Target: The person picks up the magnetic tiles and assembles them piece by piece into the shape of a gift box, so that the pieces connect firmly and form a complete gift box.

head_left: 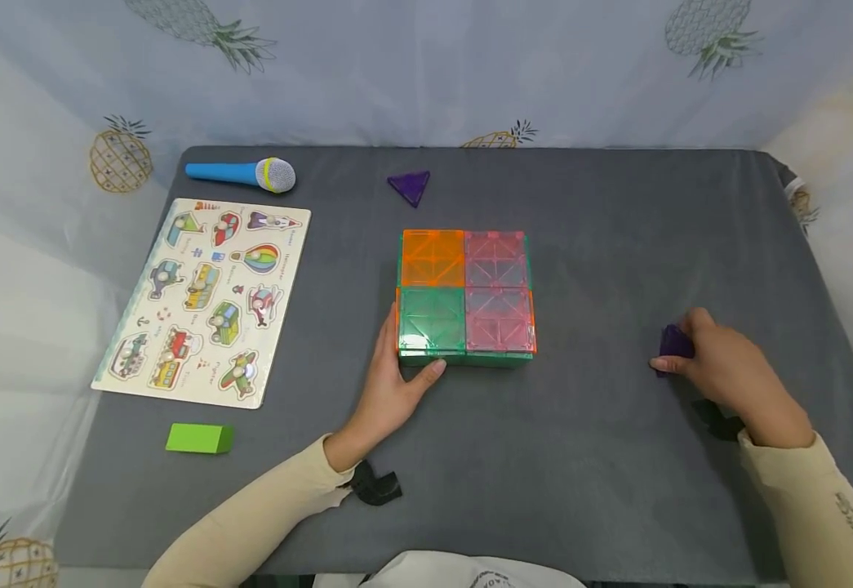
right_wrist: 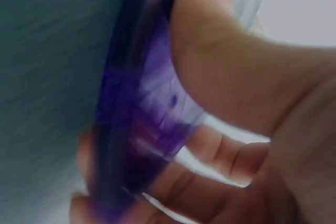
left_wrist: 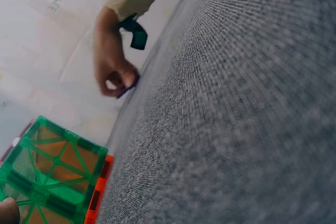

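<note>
A box built of translucent magnetic tiles (head_left: 432, 318) stands mid-table, with orange, green and pink squares on top. My left hand (head_left: 388, 398) holds its near left corner, the thumb on the green front and the fingers along the left side, partly hidden. Out to the right, my right hand (head_left: 733, 371) pinches a purple magnetic tile (head_left: 672, 346) at the tabletop. In the right wrist view, this purple tile (right_wrist: 157, 90) stands on edge between thumb and fingers, blurred. Another purple triangle tile (head_left: 410, 188) lies flat behind the box.
At the left lies a wooden picture puzzle board (head_left: 209, 306) with vehicle pieces. Behind it is a blue toy microphone (head_left: 238, 173), and in front a light green block (head_left: 199, 438). A grey cloth covers the table (head_left: 580, 457); a pineapple-print curtain (head_left: 426, 73) hangs behind.
</note>
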`<state>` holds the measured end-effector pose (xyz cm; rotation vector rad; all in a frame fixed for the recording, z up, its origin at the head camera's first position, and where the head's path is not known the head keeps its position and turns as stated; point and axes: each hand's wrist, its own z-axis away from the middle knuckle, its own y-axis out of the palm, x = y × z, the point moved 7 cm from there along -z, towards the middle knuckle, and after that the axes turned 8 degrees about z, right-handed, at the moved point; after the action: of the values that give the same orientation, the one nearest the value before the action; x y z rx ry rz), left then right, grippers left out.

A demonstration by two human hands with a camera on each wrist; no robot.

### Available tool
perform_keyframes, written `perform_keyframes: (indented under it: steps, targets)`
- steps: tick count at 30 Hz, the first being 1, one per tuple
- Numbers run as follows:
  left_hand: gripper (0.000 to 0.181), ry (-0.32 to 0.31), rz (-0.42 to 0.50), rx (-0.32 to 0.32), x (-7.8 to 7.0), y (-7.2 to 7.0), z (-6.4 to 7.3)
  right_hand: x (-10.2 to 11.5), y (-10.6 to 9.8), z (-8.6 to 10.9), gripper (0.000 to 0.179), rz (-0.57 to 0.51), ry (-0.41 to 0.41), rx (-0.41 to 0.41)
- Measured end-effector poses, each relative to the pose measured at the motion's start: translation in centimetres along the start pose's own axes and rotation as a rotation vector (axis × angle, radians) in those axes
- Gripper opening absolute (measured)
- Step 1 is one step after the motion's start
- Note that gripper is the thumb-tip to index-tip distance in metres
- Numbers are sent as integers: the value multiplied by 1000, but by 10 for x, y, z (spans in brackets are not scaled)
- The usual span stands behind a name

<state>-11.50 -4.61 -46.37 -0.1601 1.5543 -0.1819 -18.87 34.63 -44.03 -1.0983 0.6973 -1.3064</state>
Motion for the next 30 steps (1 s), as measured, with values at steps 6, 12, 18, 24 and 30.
perform_keyframes:
  steps: [6,12,18,24,30]
  targets:
    - [99,3,-18,-5,-1,0,-3,55,-51,-18,25,-22,-127,-346]
    - [99,-13,-16,-9,4,2,2,146,-103,-26,17,-68,-382,-606]
    - [98,-17,-9,-18,5,0,4,241,-105,-34,26,-50,-713,-462]
    - [97,-36,-11,-7,7,2,7,282,-93,-41,34,-19,-798,-331]
    - [97,-35,-7,-21,8,0,6,295,-81,-51,38,15,-819,-290]
